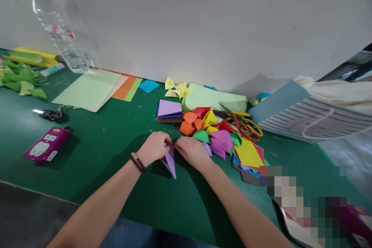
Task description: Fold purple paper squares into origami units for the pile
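My left hand (154, 148) and my right hand (190, 153) meet over the green mat, their fingertips pinching the top of a folded purple paper (170, 161). Its pointed end hangs below them, towards me. Just beyond my right hand lies a heap of folded paper pieces (203, 124) in orange, red, yellow, green and pink. A stack of purple paper squares (169, 108) sits behind my hands. To the right are loose coloured sheets topped by a yellow one (248, 154) and a pair of red-handled scissors (242, 127).
A plastic water bottle (62, 35) stands at the back left by a white wall (186, 19). Pale green sheets (87, 89), green folded pieces (20, 79), a magenta pouch (46, 145) and a striped paper bag (308, 118) lie around the mat.
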The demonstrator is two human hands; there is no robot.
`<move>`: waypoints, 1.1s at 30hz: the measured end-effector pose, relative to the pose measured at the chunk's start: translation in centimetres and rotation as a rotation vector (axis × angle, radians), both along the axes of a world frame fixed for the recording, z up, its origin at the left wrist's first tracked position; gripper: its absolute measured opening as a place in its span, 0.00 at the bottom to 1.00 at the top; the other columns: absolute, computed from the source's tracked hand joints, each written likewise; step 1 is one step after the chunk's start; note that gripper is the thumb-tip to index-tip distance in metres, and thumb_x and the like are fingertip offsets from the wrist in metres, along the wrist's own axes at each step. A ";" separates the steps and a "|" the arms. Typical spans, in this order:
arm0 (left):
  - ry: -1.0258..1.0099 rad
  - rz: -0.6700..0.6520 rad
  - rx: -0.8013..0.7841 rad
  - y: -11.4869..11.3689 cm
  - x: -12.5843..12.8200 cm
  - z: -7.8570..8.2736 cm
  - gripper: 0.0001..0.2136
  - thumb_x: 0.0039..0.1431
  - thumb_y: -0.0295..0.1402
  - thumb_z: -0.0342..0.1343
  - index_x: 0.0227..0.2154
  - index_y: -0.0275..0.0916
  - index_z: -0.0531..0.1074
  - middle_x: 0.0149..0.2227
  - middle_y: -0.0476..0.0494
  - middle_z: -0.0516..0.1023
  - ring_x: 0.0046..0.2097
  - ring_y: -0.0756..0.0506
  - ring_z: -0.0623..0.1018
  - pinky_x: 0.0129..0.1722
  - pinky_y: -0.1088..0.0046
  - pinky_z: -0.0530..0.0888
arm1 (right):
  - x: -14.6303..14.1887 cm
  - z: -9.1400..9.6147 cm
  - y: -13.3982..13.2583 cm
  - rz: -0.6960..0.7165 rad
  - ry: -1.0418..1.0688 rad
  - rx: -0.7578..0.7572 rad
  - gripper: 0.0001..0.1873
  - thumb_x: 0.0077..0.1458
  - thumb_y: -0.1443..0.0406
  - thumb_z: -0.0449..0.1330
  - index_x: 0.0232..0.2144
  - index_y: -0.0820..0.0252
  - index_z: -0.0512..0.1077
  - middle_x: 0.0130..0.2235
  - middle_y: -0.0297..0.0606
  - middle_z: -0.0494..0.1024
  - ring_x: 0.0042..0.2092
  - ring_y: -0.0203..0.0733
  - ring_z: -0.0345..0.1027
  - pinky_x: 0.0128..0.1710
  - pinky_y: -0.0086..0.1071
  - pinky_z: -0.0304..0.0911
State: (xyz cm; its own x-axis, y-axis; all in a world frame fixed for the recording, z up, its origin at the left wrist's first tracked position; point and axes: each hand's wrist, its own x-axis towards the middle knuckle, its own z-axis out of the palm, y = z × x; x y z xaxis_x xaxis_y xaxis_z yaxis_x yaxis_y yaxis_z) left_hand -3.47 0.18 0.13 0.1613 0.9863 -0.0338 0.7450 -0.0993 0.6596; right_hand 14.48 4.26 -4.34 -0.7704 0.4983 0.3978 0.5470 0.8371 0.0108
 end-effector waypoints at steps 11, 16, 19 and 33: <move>-0.057 0.037 -0.037 0.1 0.0 -0.2 0.08 0.47 0.23 0.56 0.29 0.38 0.78 0.34 0.45 0.80 0.37 0.45 0.78 0.39 0.72 0.72 | 1.1 0.5 -1.6 0.160 0.017 -0.068 0.12 0.62 0.67 0.53 0.26 0.59 0.72 0.26 0.35 0.73 0.28 0.36 0.64 0.29 0.31 0.55; -0.133 0.056 -0.053 0.1 0.0 -0.1 0.06 0.47 0.23 0.56 0.26 0.37 0.77 0.32 0.45 0.80 0.35 0.46 0.78 0.36 0.73 0.72 | 1.6 0.5 -2.5 0.176 0.105 -0.202 0.11 0.62 0.65 0.54 0.29 0.58 0.73 0.27 0.35 0.74 0.30 0.37 0.66 0.29 0.31 0.57; -0.210 0.080 -0.060 0.2 0.0 0.0 0.07 0.46 0.22 0.56 0.28 0.36 0.76 0.31 0.46 0.80 0.34 0.47 0.77 0.34 0.75 0.72 | 2.2 0.8 -2.3 0.071 0.316 -0.360 0.07 0.60 0.62 0.57 0.32 0.56 0.73 0.30 0.35 0.75 0.31 0.37 0.68 0.31 0.31 0.61; -0.801 0.397 0.059 0.8 1.0 -0.3 0.10 0.51 0.25 0.56 0.38 0.35 0.75 0.41 0.42 0.79 0.38 0.49 0.78 0.38 0.75 0.74 | 3.0 2.3 -3.0 -0.060 0.654 -0.697 0.21 0.55 0.64 0.59 0.52 0.53 0.65 0.56 0.45 0.70 0.57 0.49 0.64 0.56 0.46 0.62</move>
